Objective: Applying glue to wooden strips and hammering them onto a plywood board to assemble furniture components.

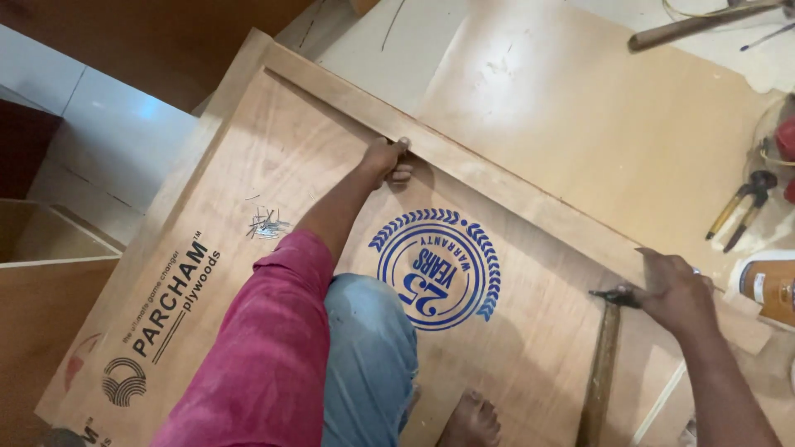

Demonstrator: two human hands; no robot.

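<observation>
The left hand grips the edge of a wood strip lying slantwise across a plywood sheet — fingers curled over it. The right hand holds a hammer near the strip's other end, its head at the hand, the handle pointing down. A small heap of nails lies on the sheet. Pliers and a glue bottle lie to the right — a bare foot rests on the sheet.

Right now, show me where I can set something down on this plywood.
Free: the plywood sheet between the nail pile and the strip that the left hand grips; also the board beyond the strip. Crowded: around the right hand and hammer, with pliers and a bottle close by.
</observation>
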